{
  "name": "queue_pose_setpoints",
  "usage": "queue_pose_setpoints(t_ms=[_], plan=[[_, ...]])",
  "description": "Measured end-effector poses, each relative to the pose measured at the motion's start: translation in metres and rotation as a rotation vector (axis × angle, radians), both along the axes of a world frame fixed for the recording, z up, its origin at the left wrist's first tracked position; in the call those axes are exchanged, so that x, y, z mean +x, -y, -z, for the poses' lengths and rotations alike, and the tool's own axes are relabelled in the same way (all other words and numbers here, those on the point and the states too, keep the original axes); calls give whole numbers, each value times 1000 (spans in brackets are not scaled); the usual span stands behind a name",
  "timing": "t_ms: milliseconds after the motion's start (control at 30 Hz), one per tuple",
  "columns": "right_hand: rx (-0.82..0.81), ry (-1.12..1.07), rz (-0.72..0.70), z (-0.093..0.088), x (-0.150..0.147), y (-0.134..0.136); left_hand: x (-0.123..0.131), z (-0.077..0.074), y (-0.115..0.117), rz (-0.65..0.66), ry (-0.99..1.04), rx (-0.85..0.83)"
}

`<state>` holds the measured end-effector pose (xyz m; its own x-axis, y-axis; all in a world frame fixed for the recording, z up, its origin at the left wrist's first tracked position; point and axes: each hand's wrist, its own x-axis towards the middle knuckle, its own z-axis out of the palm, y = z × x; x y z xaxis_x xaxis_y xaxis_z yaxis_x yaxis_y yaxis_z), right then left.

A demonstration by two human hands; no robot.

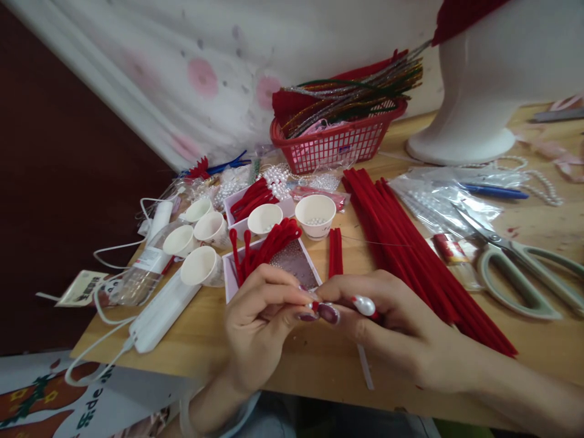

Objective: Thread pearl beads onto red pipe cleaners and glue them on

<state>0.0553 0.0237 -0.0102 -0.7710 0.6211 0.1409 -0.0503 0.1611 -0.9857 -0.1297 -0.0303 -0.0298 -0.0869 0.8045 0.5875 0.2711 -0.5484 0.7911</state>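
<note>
Both of my hands meet above the front of the wooden table, fingertips almost touching. My left hand (264, 325) pinches one end of a short red pipe cleaner, where a small white bead shows between the fingertips. My right hand (392, 322) is closed around the other part of it, and a larger white pearl bead (365, 305) sticks out between the fingers. Most of the pipe cleaner is hidden by my fingers. Just behind them lies a pale box (312, 263) with looped red pipe cleaners (274, 246) in it. Two short red strips (336, 252) lie nearby.
Several paper cups (201, 267) stand left of the box, beside a white power strip (162, 313) with cables. Long red pipe cleaners (410, 255) and scissors (511, 261) lie to the right. A red basket (337, 149) and a white stand (465, 121) are at the back.
</note>
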Motion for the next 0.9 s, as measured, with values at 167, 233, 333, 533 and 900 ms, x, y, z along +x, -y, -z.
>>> queue_pose_setpoints(t_ms=[167, 233, 333, 533, 900], plan=[[11, 8, -39, 2, -1, -3, -1, -1, 1, -18, 23, 26], [6, 22, -42, 2, -1, -4, -3, 2, 1, -29, 114, -2], [-39, 10, -43, 0, -1, -3, -4, 7, 0, -17, 206, -59], [-122, -23, -4, -4, -1, 0, 3, -3, -1, 104, 487, -203], [-406, -73, -75, 3, -3, 2, -2, -23, 2, 111, 321, -553]])
